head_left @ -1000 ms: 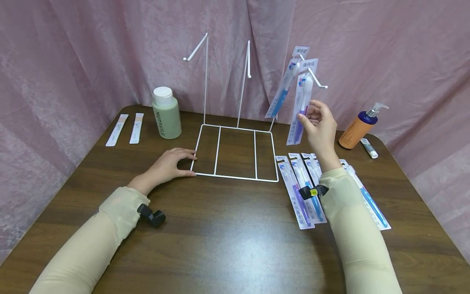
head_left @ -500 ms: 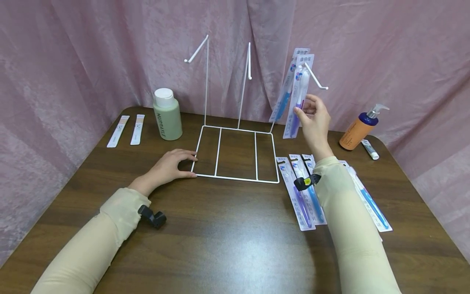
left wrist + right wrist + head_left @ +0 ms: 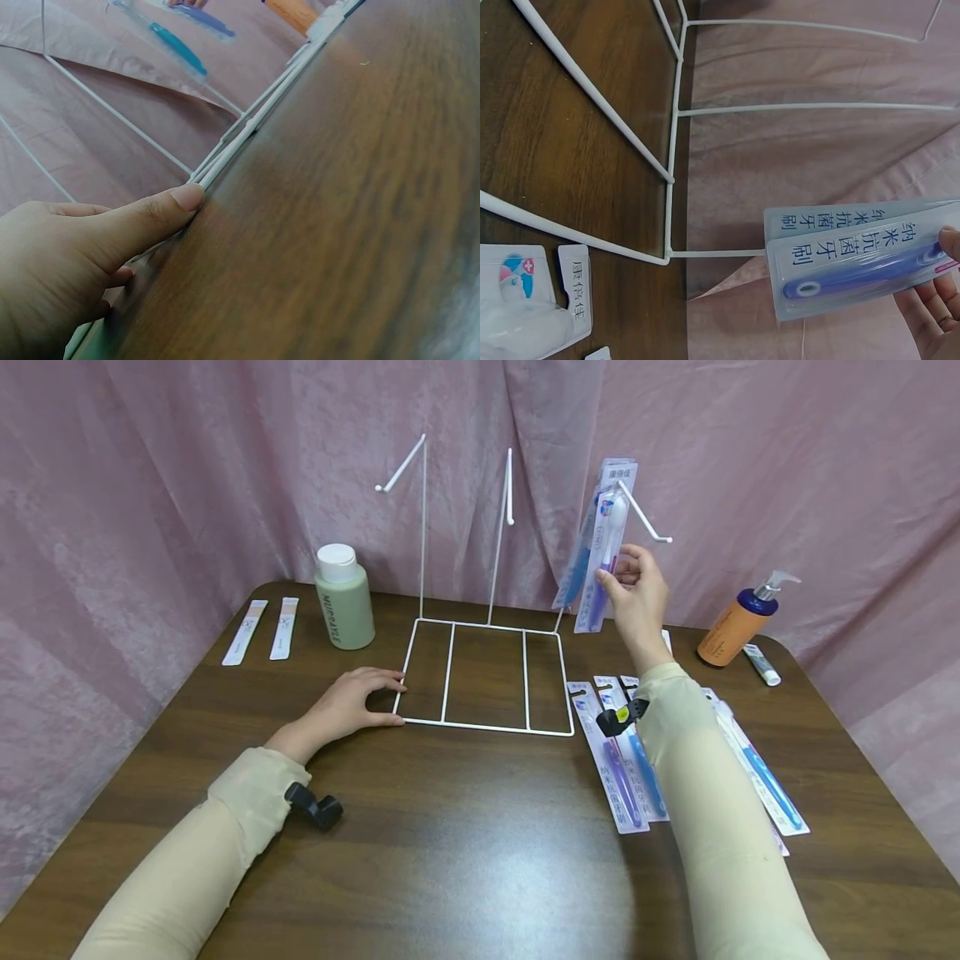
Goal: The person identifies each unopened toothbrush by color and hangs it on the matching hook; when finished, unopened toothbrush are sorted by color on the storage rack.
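My right hand (image 3: 636, 597) pinches a packaged toothbrush (image 3: 606, 539) with a purple handle between thumb and fingers. The top of its card is on the right arm of a white wire display rack (image 3: 487, 727), close in front of a blue packaged toothbrush (image 3: 577, 578) hanging there. In the right wrist view the purple toothbrush's pack (image 3: 855, 262) overlaps the one behind it. My left hand (image 3: 341, 706) holds the front left corner of the rack's base, thumb on the front rail and fingers at the side rail, as the left wrist view shows the thumb (image 3: 161, 214).
Several packaged toothbrushes (image 3: 611, 760) lie on the table (image 3: 450, 843) under my right forearm. A green bottle (image 3: 345, 606) and two slim sachets (image 3: 245, 632) stand and lie at the left. At the right are an orange pump bottle (image 3: 731, 627) and a small tube (image 3: 762, 665).
My right hand has moved back and slightly left, sliding the purple toothbrush along the rack's right arm toward the blue one. The left hand has stayed at the rack's corner.
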`<control>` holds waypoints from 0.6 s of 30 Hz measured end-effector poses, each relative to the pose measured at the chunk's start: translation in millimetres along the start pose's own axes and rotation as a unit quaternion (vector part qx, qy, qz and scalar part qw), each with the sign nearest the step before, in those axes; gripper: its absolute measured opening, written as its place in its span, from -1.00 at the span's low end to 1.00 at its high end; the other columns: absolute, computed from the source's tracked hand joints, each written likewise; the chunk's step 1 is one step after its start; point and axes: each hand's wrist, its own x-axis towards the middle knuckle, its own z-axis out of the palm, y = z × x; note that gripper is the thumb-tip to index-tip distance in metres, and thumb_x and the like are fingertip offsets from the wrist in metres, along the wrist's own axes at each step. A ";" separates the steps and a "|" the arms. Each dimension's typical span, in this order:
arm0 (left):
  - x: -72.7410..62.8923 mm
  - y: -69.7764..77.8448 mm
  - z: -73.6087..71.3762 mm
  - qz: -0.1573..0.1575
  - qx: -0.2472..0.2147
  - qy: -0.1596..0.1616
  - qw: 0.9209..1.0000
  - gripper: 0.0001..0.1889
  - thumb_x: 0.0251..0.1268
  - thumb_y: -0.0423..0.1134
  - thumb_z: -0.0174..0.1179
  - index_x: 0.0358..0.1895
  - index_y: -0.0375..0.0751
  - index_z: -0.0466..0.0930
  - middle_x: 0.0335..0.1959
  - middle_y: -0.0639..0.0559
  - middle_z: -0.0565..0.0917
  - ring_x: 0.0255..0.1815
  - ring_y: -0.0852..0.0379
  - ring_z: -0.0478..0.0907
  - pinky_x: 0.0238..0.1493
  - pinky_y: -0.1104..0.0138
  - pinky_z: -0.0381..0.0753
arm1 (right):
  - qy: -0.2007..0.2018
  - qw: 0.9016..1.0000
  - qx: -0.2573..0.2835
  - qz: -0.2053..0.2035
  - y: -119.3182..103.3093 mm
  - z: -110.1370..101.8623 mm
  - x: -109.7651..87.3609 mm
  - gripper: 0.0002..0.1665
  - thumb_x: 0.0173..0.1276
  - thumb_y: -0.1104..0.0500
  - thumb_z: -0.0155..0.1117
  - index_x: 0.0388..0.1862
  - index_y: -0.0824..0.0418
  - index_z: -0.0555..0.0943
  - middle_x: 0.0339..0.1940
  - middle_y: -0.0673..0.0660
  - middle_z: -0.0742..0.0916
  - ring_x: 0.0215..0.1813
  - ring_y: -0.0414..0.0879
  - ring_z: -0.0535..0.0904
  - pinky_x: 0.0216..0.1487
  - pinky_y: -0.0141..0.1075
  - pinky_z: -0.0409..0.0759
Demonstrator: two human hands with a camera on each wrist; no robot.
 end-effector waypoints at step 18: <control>-1.0 1.1 -1.2 -0.007 -0.002 -0.007 1.000 -0.44 0.02 0.01 0.42 0.10 -0.18 0.60 0.33 -0.11 0.49 0.38 -0.16 0.33 0.39 -0.14 0.20 | -0.045 0.998 -0.046 0.010 -1.7 3.9 12.4 -0.55 0.23 0.17 0.38 0.05 0.32 0.55 -0.29 -0.01 0.67 -0.35 -0.49 0.49 -0.13 -0.58 0.55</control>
